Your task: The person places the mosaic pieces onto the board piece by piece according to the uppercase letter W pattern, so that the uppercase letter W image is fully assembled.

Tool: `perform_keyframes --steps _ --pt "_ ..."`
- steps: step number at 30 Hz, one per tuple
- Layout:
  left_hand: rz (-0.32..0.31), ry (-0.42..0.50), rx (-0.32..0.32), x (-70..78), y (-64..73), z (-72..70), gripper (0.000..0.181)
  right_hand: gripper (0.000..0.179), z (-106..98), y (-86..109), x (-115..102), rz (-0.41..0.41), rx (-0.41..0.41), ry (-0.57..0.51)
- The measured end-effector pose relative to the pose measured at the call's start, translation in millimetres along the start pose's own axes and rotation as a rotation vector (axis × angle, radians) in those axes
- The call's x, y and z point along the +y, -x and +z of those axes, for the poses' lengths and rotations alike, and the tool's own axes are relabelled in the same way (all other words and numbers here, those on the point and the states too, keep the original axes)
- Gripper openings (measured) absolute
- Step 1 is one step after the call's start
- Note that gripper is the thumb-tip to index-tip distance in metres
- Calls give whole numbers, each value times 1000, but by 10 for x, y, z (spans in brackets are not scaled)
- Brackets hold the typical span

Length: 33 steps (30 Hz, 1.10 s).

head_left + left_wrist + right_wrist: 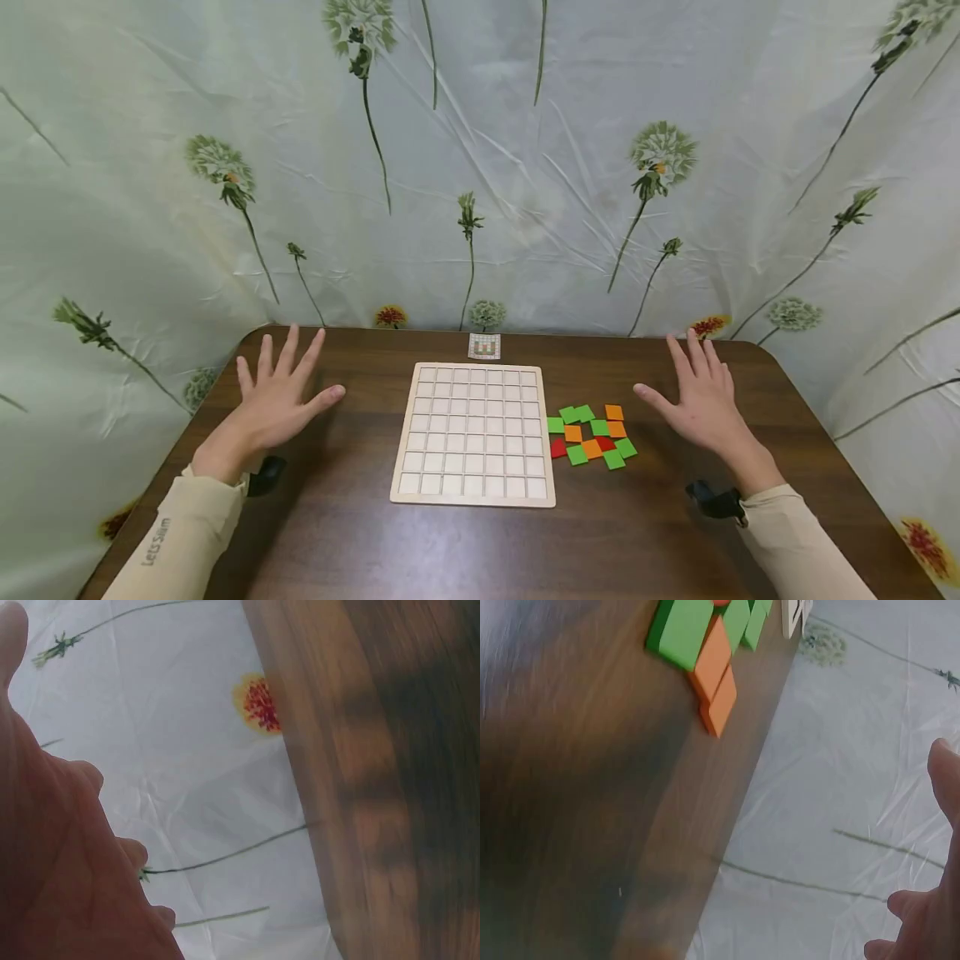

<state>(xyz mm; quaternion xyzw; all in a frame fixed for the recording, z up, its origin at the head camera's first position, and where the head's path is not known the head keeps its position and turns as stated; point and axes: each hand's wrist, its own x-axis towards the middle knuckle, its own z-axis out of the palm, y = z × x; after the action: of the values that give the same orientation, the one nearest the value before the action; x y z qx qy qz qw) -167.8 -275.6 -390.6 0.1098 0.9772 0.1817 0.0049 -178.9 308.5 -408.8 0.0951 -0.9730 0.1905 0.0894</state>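
Observation:
My left hand (276,407) is held over the left side of the table with fingers spread, holding nothing. On the other side my right hand (702,410) is likewise spread and bare, to the right of a loose cluster of coloured square tiles. Green tiles (577,455), orange tiles (614,412) and red tiles (558,448) lie there, a few overlapping. Between the hands lies a pale wooden grid board (474,502) with rows of square cells. The right wrist view shows green tiles (682,630) and orange tiles (718,701) from close by.
A small printed card (483,347) with a grid pattern lies behind the board, near the table's far edge. The dark brown wooden table (472,554) has rounded far corners. A pale curtain (480,150) printed with dandelions hangs behind it and along both sides.

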Motion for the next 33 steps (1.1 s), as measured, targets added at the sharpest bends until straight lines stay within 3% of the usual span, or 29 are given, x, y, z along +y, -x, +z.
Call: perform_keyframes --steps 9,19,26,33 --pt "34 66 11 137 52 140 88 97 197 13 -180 -32 -19 -48" --pt "65 181 3 321 70 519 85 91 388 -3 -312 -63 -64 -143" --pt "85 263 4 494 92 735 83 77 504 33 -383 -45 -128 -195" --pt "116 335 -23 612 101 841 80 56 609 31 -428 -43 -155 -231"
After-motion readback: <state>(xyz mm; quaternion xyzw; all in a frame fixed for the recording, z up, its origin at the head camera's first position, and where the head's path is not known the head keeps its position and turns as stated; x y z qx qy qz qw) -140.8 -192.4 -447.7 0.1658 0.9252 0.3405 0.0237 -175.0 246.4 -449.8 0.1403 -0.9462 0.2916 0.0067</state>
